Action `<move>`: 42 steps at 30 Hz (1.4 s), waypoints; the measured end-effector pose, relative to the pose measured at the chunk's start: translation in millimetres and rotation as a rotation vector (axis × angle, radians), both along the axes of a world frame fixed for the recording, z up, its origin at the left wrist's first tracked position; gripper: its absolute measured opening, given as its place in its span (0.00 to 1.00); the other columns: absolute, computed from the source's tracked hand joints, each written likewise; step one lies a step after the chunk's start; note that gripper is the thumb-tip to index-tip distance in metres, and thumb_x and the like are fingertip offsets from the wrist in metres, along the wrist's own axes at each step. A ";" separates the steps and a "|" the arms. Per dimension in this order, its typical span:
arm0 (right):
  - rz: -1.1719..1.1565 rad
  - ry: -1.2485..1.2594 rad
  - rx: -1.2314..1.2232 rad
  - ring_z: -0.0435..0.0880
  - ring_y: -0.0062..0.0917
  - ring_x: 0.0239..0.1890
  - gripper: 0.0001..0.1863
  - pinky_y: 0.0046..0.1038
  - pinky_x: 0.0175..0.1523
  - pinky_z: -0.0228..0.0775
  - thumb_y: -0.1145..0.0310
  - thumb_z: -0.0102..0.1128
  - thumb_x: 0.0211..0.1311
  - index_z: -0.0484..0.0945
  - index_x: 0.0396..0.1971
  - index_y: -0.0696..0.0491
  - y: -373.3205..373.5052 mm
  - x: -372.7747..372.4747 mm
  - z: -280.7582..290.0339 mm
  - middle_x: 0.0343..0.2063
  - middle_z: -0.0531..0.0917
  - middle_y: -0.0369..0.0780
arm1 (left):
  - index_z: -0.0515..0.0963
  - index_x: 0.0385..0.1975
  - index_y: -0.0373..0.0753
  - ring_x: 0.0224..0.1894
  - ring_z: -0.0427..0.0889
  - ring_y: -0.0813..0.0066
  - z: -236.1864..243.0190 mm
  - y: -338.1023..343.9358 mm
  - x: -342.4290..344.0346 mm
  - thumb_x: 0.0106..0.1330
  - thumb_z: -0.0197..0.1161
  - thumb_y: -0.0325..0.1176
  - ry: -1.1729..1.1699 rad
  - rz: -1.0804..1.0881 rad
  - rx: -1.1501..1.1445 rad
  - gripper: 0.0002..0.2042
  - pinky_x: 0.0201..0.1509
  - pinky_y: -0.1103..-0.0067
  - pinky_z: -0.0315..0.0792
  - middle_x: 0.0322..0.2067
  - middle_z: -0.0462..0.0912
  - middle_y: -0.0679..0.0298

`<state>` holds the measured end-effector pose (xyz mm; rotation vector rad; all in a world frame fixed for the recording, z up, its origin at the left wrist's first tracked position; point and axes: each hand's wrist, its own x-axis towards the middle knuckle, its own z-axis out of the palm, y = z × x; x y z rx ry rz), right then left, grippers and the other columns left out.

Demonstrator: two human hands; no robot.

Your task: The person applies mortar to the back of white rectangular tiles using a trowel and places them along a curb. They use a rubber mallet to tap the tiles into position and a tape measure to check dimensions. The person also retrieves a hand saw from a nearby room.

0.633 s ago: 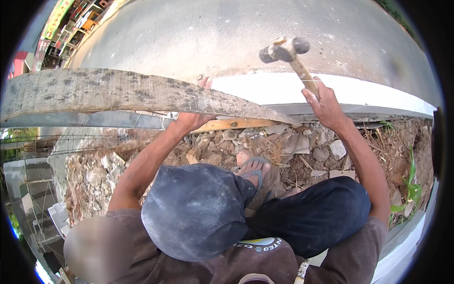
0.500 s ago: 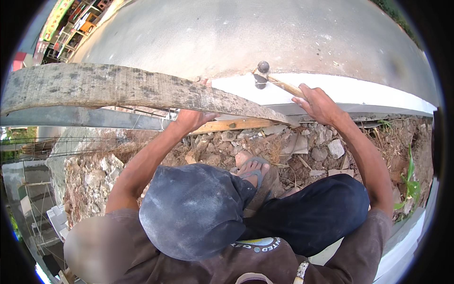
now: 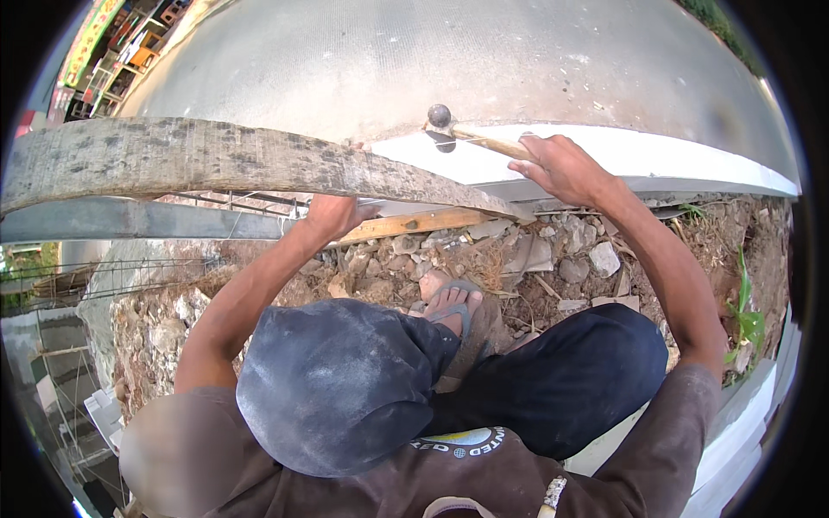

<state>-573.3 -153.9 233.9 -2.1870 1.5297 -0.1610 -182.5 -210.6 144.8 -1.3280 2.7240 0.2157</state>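
Note:
A long weathered grey board (image 3: pixel 190 155) runs from the left to the middle. My left hand (image 3: pixel 332 214) is closed round its lower part, fingertips partly hidden behind it. My right hand (image 3: pixel 566 173) grips a wooden-handled hammer (image 3: pixel 439 117) with a dark double head, low over the bright white edging (image 3: pixel 665 155). A thin string crosses near the hammer. A lighter wooden plank (image 3: pixel 414 223) lies behind and below the board.
Rubble and soil (image 3: pixel 572 268) surround my sandalled foot (image 3: pixel 449 311). Wire rods (image 3: pixel 129 268) and a grey metal length (image 3: pixel 112 220) are at left. A concrete road (image 3: pixel 475 52) spans the top, stalls (image 3: pixel 121 78) upper left, a plant (image 3: pixel 747 324) at right.
The hammer has come down and leftward from raised above the white edging to low over it. My right hand moved with it. The view shifted slightly; my left hand stays on the board.

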 end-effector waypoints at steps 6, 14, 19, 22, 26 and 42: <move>-0.179 -0.631 -0.291 0.77 0.25 0.22 0.22 0.35 0.28 0.70 0.52 0.55 0.73 0.75 0.45 0.61 -2.9 42.0 39.6 0.20 0.78 0.40 | 0.42 0.75 0.34 0.75 0.53 0.49 -1.9 -1.4 10.2 0.55 0.74 0.51 -0.004 -0.069 -0.013 0.56 0.77 0.58 0.54 0.73 0.47 0.44; 0.081 0.060 -0.292 0.81 0.37 0.33 0.24 0.44 0.43 0.74 0.52 0.53 0.73 0.76 0.46 0.61 -6.5 17.1 -16.0 0.26 0.81 0.47 | 0.44 0.75 0.37 0.75 0.51 0.50 9.8 -3.5 3.0 0.57 0.72 0.50 -0.120 0.014 0.066 0.53 0.78 0.57 0.50 0.74 0.47 0.48; -0.098 -0.421 -0.236 0.79 0.32 0.24 0.19 0.30 0.31 0.74 0.56 0.56 0.73 0.76 0.44 0.60 -15.6 48.0 34.0 0.23 0.82 0.43 | 0.48 0.74 0.37 0.74 0.54 0.51 13.4 2.2 1.0 0.56 0.73 0.50 -0.148 0.034 0.099 0.51 0.76 0.58 0.52 0.74 0.49 0.49; 0.034 -0.037 -0.119 0.78 0.28 0.23 0.17 0.29 0.28 0.71 0.59 0.59 0.70 0.76 0.44 0.59 -10.0 12.2 -24.1 0.22 0.81 0.42 | 0.50 0.73 0.37 0.74 0.54 0.51 7.9 -3.4 -4.1 0.55 0.73 0.49 -0.101 0.011 0.098 0.50 0.76 0.59 0.54 0.73 0.49 0.48; 0.246 0.125 -0.308 0.78 0.24 0.22 0.16 0.31 0.26 0.70 0.62 0.62 0.68 0.76 0.45 0.59 -21.5 5.1 -28.5 0.22 0.81 0.41 | 0.49 0.74 0.38 0.73 0.56 0.49 8.4 -5.4 -0.3 0.54 0.74 0.47 -0.061 -0.065 -0.083 0.51 0.76 0.60 0.54 0.72 0.53 0.47; -0.052 -0.203 -0.162 0.77 0.25 0.19 0.16 0.28 0.27 0.73 0.65 0.61 0.69 0.75 0.46 0.63 -14.2 28.1 41.9 0.18 0.78 0.41 | 0.45 0.74 0.34 0.70 0.61 0.41 24.9 -4.0 -10.1 0.53 0.74 0.50 -0.241 0.178 0.279 0.55 0.72 0.58 0.61 0.70 0.54 0.38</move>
